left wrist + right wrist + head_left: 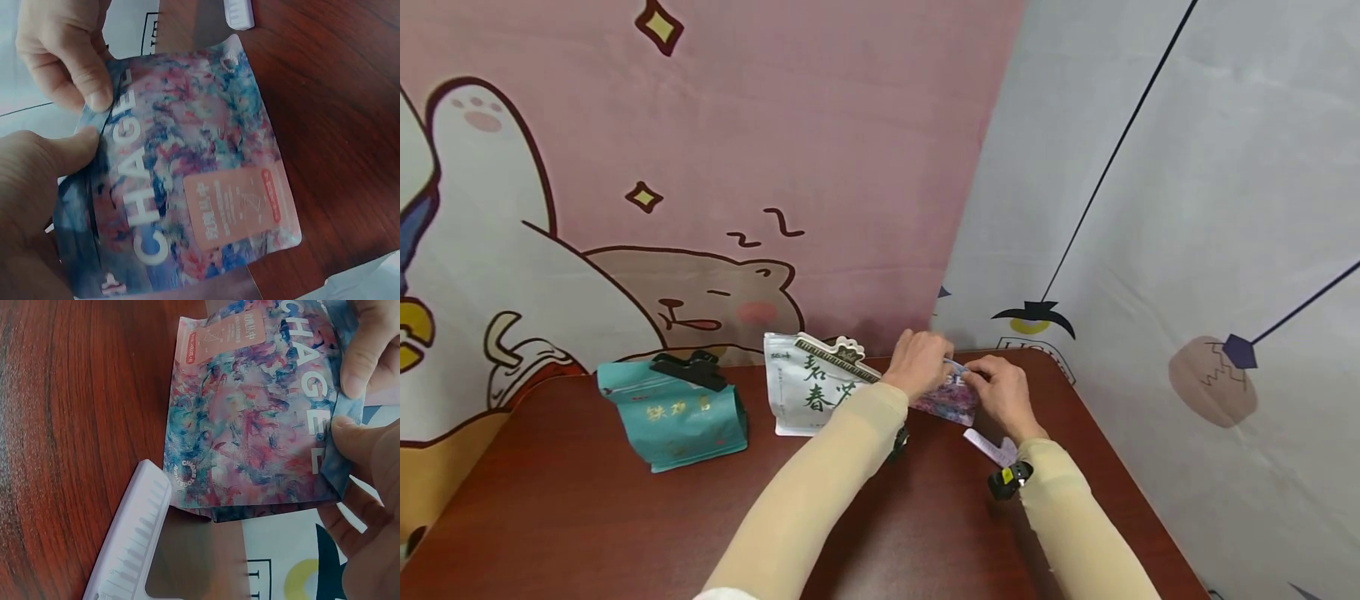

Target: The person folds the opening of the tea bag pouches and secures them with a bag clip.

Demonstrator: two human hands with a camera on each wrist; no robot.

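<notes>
A colourful pink-and-blue tea bag (951, 402), lettered CHAGEE, stands on the table between both hands. My left hand (919, 364) pinches its top edge on the left, thumb on the front, as the left wrist view of the bag (187, 137) shows. At the right part of the same edge, my right hand (1002, 392) pinches the bag (250, 425) between thumb and fingers. The top strip is folded over along a crease. A lavender bag clip (131, 537) with a piano-key pattern lies on the table by the bag, near my right wrist.
To the left stands a white bag (790, 392) closed with a cream clip (842, 354). Further left is a teal bag (688, 425) with a black clip (692, 368). Behind the brown table (625, 533) hangs a printed cloth (865, 167).
</notes>
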